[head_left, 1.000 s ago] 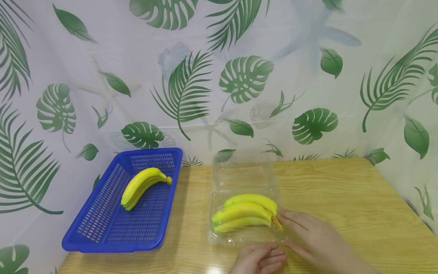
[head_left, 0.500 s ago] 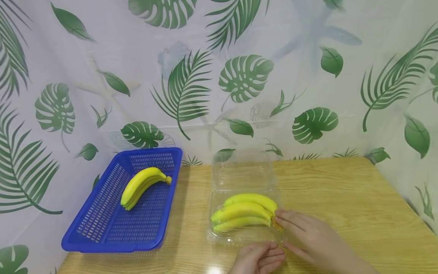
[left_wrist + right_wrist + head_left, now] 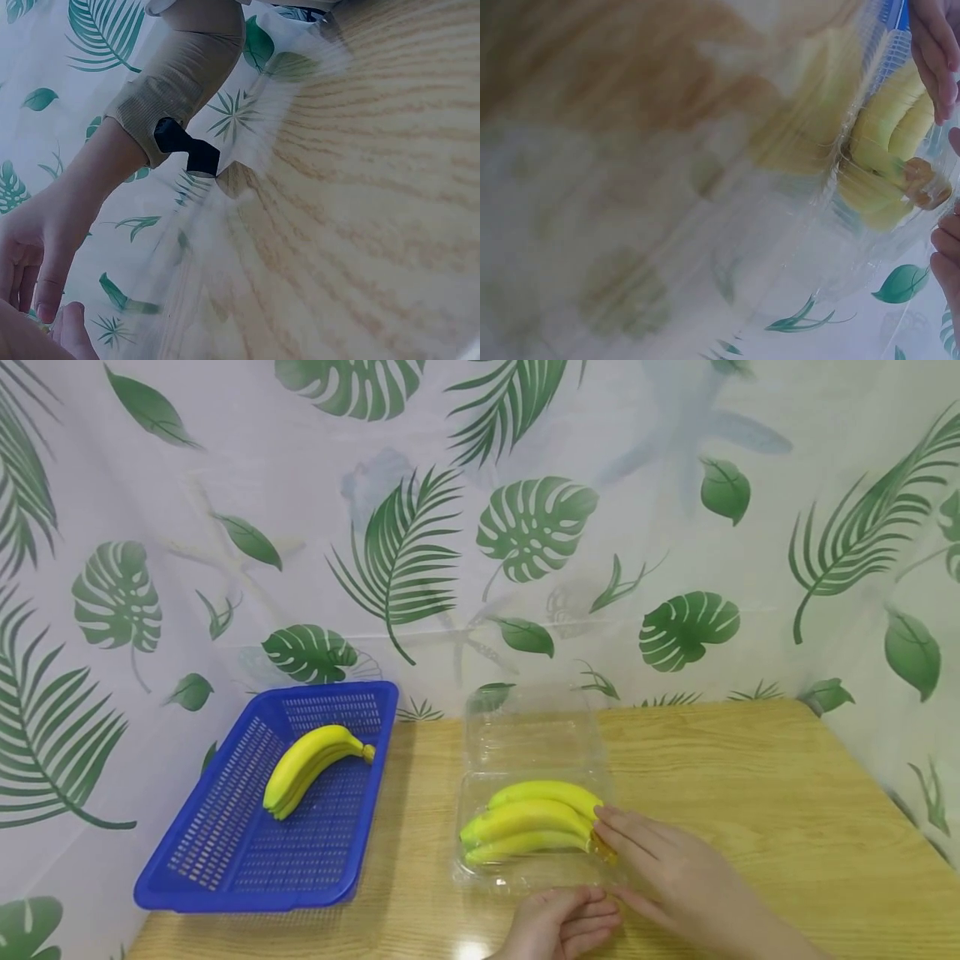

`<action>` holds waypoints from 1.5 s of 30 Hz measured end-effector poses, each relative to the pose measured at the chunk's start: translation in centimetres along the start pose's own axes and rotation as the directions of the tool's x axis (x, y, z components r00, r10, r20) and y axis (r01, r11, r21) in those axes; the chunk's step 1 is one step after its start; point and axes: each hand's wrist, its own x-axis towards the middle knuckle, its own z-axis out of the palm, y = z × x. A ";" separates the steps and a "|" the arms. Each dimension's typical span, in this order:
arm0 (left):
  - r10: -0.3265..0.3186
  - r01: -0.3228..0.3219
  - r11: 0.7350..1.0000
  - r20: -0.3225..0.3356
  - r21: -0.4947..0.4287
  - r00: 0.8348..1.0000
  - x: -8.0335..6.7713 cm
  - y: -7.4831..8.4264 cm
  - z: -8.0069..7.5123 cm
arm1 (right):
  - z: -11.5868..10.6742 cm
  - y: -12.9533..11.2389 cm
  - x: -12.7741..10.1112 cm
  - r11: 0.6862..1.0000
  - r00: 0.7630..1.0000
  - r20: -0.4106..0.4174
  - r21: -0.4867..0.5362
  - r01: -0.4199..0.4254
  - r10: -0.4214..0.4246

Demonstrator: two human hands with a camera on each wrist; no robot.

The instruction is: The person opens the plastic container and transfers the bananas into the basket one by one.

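A bunch of yellow bananas (image 3: pixel 532 820) lies in the base of a clear plastic clamshell box (image 3: pixel 536 881), its lid (image 3: pixel 532 739) standing raised at the back. Straight fingers of my right hand (image 3: pixel 678 872) touch the stem end of the bunch, with the thumb lower down by the box's front right corner. My left hand (image 3: pixel 562 922) sits at the box's front edge, fingers loosely bent and holding nothing. From the right wrist, the brown stem (image 3: pixel 926 184) shows between the two hands. The left wrist view shows the right sleeve (image 3: pixel 176 82) with a black strap.
To the left stands a blue perforated plastic basket (image 3: pixel 247 902) with another bunch of bananas (image 3: pixel 311 768) in it. Everything rests on a wood-grain table (image 3: pixel 750 793). Behind hangs a white cloth (image 3: pixel 465 568) printed with green leaves.
My right hand has shifted slightly left and up, so its fingertips now reach over the banana stem. The left hand, the box and the basket stay nearly where they were.
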 end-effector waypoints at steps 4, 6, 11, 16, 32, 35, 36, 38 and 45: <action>-0.007 0.007 1.000 -0.009 -0.002 1.000 -0.1 0.1 0.0 | 0.3 0.0 0.0 1.000 1.000 0.013 -0.009 0.011 -0.011; -0.009 0.009 1.000 -0.010 -0.004 1.000 -0.1 0.2 0.0 | 0.4 -0.1 0.0 1.000 1.000 0.005 -0.017 0.019 -0.019; -0.004 0.004 1.000 -0.015 0.005 1.000 -0.1 0.2 0.2 | 0.6 -0.1 0.1 0.999 0.999 -0.008 -0.041 0.030 -0.031; 0.004 -0.003 1.000 -0.015 0.018 1.000 -0.2 0.2 0.3 | 0.7 -0.1 0.0 0.998 1.000 -0.014 -0.051 0.027 -0.027; 0.009 -0.006 0.999 -0.057 0.038 0.998 0.1 0.2 0.2 | 0.6 -0.3 1.1 0.984 0.989 -0.059 -0.123 0.128 -0.136; 0.015 -0.012 0.999 -0.058 0.044 0.998 0.1 0.1 0.2 | 0.7 -0.2 1.2 0.977 0.983 -0.072 -0.145 0.157 -0.169; 0.018 -0.016 0.999 -0.056 0.046 0.998 0.2 0.1 0.2 | 0.7 -0.2 1.3 0.975 0.982 -0.074 -0.153 0.163 -0.176; 0.024 -0.021 0.999 -0.055 0.049 0.998 0.2 0.1 0.3 | 0.8 -0.1 1.3 0.971 0.980 -0.072 -0.162 0.173 -0.187; 0.036 -0.033 0.998 -0.073 0.047 0.997 0.1 0.1 0.3 | 0.8 -0.1 1.3 0.972 0.981 -0.059 -0.155 0.174 -0.185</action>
